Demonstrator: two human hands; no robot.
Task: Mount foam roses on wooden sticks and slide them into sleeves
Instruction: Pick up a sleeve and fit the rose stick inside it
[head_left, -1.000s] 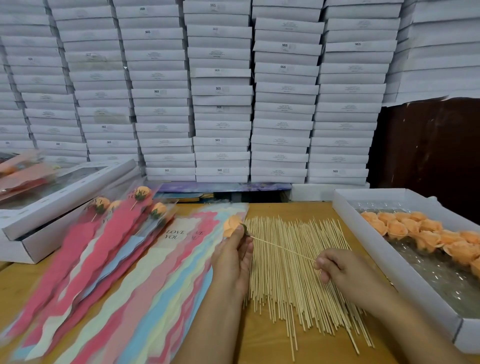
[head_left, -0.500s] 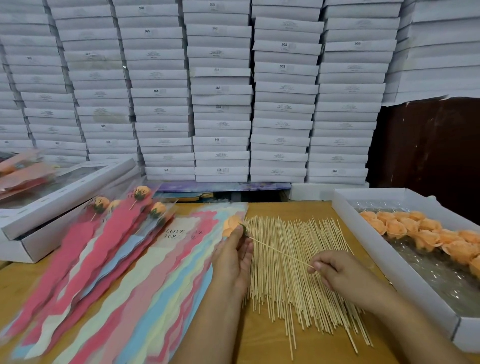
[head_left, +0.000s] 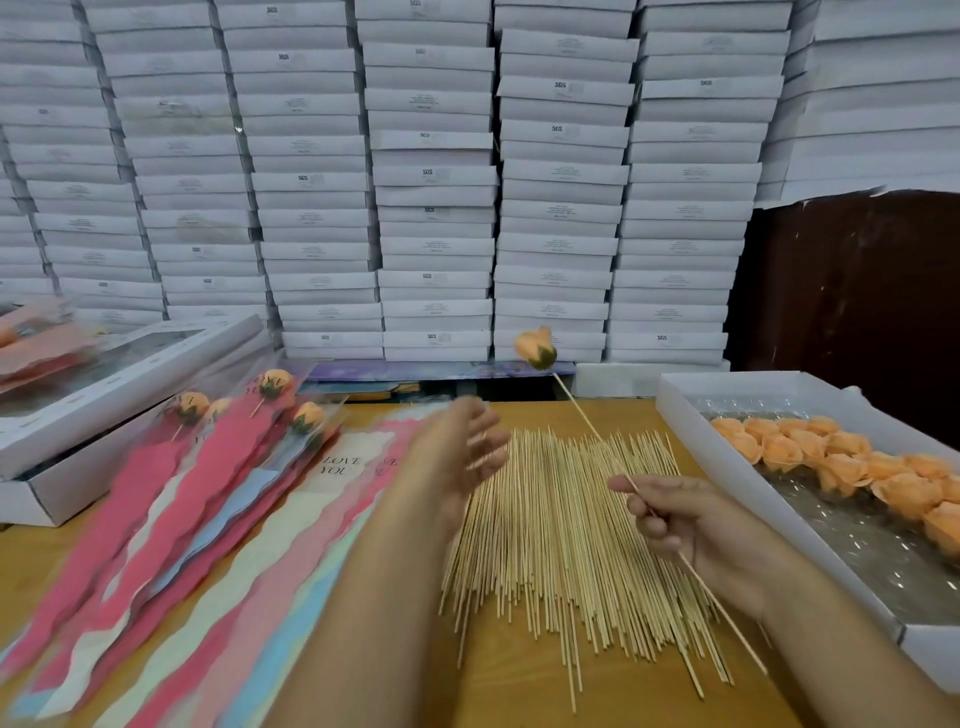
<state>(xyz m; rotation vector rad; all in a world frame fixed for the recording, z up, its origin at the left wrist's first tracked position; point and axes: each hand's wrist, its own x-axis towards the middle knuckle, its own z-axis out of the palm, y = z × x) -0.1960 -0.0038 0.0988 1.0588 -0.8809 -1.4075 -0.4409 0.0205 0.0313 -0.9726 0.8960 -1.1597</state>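
The right hand (head_left: 696, 530) pinches a thin wooden stick (head_left: 592, 434) between thumb and curled fingers, near the middle of its length, so the stick slants up and away to the left from the hand while its lower end pokes out behind the wrist. On the far tip of that stick sits an orange foam rose (head_left: 535, 347) with a green base, held in the air well above the table (head_left: 519, 696) and apart from both hands. The left hand (head_left: 460, 449) is blurred, lifted over the table with its fingers spread and loose, touching nothing, to the left of the stick and below the rose. Under both hands lies a wide pile of bare sticks (head_left: 566, 545). To its left a fan of pink, blue and cream paper sleeves (head_left: 171, 545) is spread on the table, some printed "LOVE YOU", with a few finished roses (head_left: 274, 383) already resting in sleeves at the far end. On the right a white tray (head_left: 779, 499) holds loose orange roses (head_left: 841, 467). Stacks of white boxes (head_left: 431, 182) fill the wall behind.
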